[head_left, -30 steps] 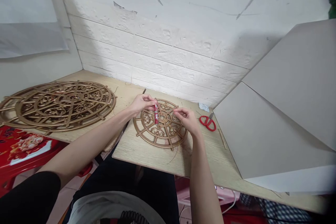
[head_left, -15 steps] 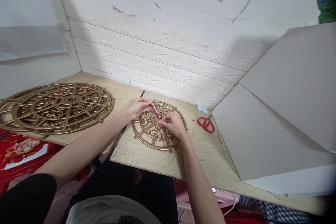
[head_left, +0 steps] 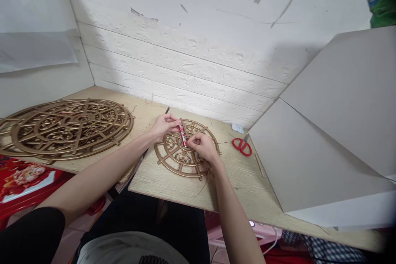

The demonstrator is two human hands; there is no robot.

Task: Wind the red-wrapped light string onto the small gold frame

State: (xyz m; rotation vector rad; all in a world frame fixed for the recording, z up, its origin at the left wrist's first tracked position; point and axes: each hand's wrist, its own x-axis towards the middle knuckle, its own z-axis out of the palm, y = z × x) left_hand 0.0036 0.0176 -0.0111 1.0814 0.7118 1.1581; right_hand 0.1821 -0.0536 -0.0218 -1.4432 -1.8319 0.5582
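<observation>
A small round gold fretwork disc [head_left: 173, 161] lies on the wooden board in front of me. Above its centre my left hand [head_left: 163, 126] pinches the top of a small red tube [head_left: 182, 135] that hangs nearly upright. My right hand [head_left: 202, 147] is closed at the tube's lower end, fingers pinched on it or on a thin thread there; I cannot tell which. A thin gold thread trails from the disc toward the board's front edge.
A stack of large gold fretwork discs [head_left: 66, 126] lies on the table at left. Red scissors [head_left: 241, 145] rest right of the small disc. Grey cardboard sheets [head_left: 324, 132] lean at right. A red plastic stool [head_left: 21, 181] stands at lower left.
My right hand has moved left from the disc's right side to the tube's lower end. The tube tilted and has come back near upright. The camera drifted slightly.
</observation>
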